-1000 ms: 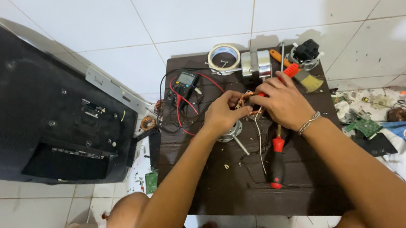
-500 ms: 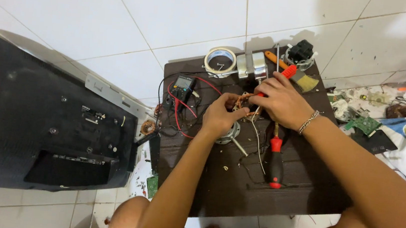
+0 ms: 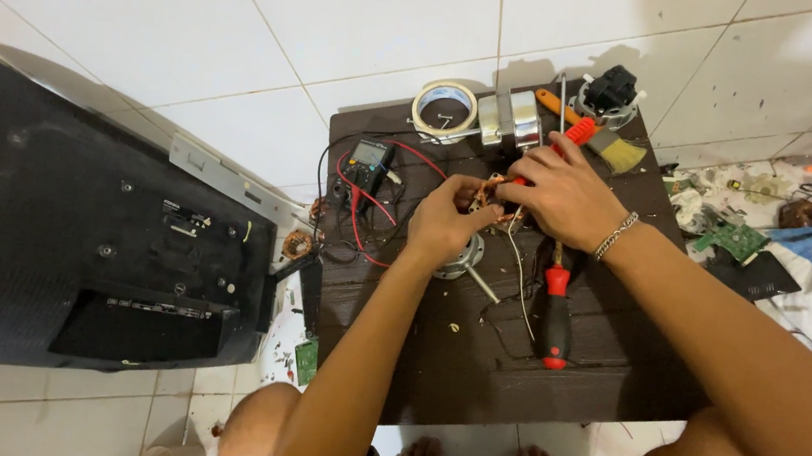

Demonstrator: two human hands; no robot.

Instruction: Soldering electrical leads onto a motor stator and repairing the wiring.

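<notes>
While both hands pinch, copper coil [image 3: 486,195] sits between grips.

Multimeter [image 3: 369,162] w/ red leads just left of the grip; tape roll [image 3: 444,109] beyond it; red-black screwdriver [image 3: 556,314] below; flat-screen TV [image 3: 84,234] far left.

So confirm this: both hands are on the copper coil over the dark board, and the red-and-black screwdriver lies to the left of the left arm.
Wrong side. In the head view the screwdriver lies right of the left arm, under the right forearm. Both hands, left and right, are on the copper coil over the dark board.
</notes>
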